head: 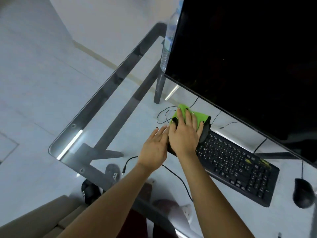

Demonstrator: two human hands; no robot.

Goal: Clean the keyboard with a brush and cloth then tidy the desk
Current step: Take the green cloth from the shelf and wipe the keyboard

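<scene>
While pressing flat with fingers spread, the right hand (184, 133) rests palm-down on a green cloth (199, 116), grasping nothing, over the left end of a black keyboard (240, 167). Just beside it, touching, the left hand (154, 148) lies released and flat at the keyboard's edge. Both sit on a glass tabletop (96, 127). A thin black cable (178, 177) trails beneath the forearms. Right of the keyboard lies a black mouse (302, 193); behind stands a dark monitor (248, 57).
</scene>
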